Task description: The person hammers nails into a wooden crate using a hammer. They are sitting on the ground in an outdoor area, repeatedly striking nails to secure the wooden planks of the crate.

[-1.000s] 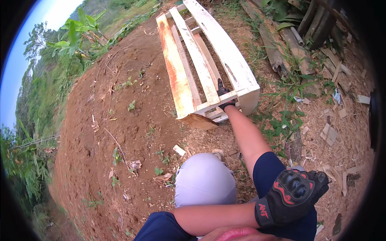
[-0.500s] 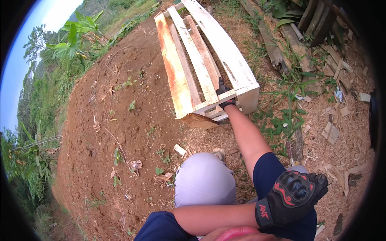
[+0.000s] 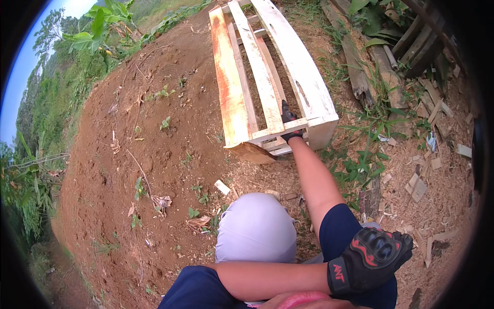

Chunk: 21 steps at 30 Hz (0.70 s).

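Observation:
A whitish wooden pallet (image 3: 303, 77) lies tilted on the brown dirt, its near end raised. My right hand (image 3: 289, 123), in a black glove, reaches far forward and grips the pallet's near end board. My bare right forearm runs back to a dark blue sleeve. My left arm crosses my body, and my left hand (image 3: 371, 257), in a black and red glove, is curled against my right upper arm with nothing seen in it. A pale grey knee (image 3: 256, 234) sits below the pallet.
Bare dirt slopes away on the left to green bushes (image 3: 98, 31). Old logs and planks (image 3: 360, 67) lie right of the pallet. Wood chips and offcuts (image 3: 419, 185) cover the ground at right, with weeds (image 3: 355, 165) beside my arm.
My right hand keeps its grip on the pallet's end, which sits slightly lower in view. My left hand stays where it was.

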Available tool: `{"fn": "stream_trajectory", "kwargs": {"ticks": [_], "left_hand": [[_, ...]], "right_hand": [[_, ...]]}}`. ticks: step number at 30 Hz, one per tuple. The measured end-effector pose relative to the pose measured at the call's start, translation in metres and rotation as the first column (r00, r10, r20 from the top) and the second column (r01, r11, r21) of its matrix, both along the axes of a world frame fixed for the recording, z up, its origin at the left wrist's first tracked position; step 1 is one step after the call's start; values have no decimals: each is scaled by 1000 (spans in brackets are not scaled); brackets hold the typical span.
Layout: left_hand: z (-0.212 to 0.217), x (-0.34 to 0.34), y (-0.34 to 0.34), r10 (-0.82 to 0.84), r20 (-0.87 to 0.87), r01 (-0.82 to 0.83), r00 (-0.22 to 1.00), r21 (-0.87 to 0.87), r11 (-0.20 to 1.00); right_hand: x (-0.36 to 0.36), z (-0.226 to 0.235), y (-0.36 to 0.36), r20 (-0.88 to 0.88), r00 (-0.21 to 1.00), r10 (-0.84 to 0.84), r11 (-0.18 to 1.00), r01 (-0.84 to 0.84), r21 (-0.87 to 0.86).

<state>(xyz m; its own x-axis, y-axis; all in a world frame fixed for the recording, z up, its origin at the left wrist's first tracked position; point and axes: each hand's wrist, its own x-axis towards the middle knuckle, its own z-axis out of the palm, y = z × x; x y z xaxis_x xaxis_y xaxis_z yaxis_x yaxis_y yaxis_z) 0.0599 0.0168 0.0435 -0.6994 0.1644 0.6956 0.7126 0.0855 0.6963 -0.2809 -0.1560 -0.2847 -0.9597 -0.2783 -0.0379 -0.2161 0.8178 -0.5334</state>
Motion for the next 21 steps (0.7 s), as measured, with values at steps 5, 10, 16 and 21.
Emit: {"fn": "stream_trajectory", "kwargs": {"ticks": [5, 10, 16, 21], "left_hand": [[-2, -4, -6, -12, -59, 13, 998, 16, 1000], [-9, -4, -17, -8, -76, 9, 997, 10, 1000], [-13, -5, -17, -42, -103, 44, 994, 15, 999], [-15, -3, -18, -62, -113, 64, 992, 7, 998]], "right_hand": [[-3, -1, 8, -14, 1000, 8, 999, -8, 39], [12, 14, -4, 60, 998, 29, 999, -31, 39], [11, 11, -1, 53, 998, 27, 998, -30, 49], [10, -3, -6, 51, 998, 32, 999, -34, 42]]}}
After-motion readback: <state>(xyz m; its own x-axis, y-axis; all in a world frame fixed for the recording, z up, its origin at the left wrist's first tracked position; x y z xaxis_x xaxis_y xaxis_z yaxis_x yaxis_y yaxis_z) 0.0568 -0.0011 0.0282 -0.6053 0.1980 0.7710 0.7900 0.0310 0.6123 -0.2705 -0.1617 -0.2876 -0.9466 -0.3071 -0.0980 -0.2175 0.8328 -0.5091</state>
